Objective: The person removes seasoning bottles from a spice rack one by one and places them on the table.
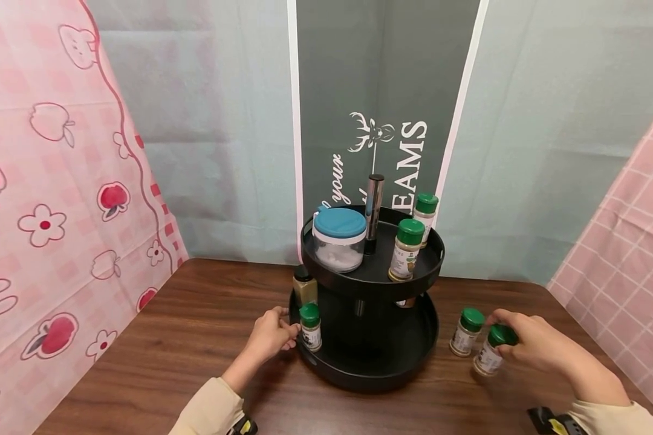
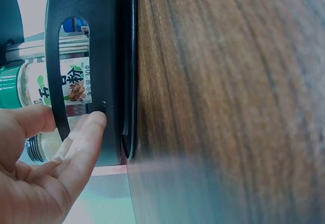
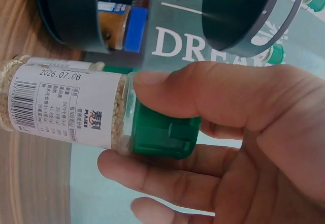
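At the right of the head view, my right hand [image 1: 539,341] pinches the green cap of a spice jar [image 1: 488,360]. Its thumb and fingers lie on either side of that cap in the right wrist view, where pale granules show inside the jar [image 3: 66,107]. A second green-capped jar [image 1: 466,332] stands close beside it on the table. My left hand [image 2: 56,163] grips the rim of the black two-tier rack's lower tray [image 2: 104,142], thumb on the inner side and fingers outside. Just inside that rim stands another green-capped jar [image 1: 311,329].
On the upper tray [image 1: 359,287] are a blue-lidded container [image 1: 340,241], a tall metallic cylinder [image 1: 374,211] and two green-capped jars [image 1: 405,254]. A black-capped bottle [image 1: 305,287] stands at the lower tray's left. Wooden tabletop [image 1: 207,314] surrounds the rack, with curtains behind.
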{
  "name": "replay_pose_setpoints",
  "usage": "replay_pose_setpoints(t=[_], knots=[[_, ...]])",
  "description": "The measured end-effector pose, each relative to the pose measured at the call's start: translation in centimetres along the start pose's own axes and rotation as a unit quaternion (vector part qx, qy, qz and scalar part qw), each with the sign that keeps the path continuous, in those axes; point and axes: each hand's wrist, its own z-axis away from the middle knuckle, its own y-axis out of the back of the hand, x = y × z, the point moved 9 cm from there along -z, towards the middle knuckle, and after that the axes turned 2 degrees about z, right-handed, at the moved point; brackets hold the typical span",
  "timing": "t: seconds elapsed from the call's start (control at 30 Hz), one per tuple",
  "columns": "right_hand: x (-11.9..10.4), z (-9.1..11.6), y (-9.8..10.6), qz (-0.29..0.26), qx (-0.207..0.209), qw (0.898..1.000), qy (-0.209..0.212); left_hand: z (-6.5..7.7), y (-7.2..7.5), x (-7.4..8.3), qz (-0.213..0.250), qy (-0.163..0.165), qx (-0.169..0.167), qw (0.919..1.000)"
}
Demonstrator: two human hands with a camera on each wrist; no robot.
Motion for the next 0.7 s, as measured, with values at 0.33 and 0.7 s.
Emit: replay_pose_setpoints(t=[0.33,0.7], knots=[[2.3,0.0,-0.5,0.010,-0.002,1.000,-0.028,0.0,0.0,-0.2,0.005,0.002,0.000,1.0000],[3.9,-0.1,-0.5,0.029,0.008,0.999,-0.036,0.0,-0.2,-0.1,-0.001,-0.006,-0.008,0.9999]])
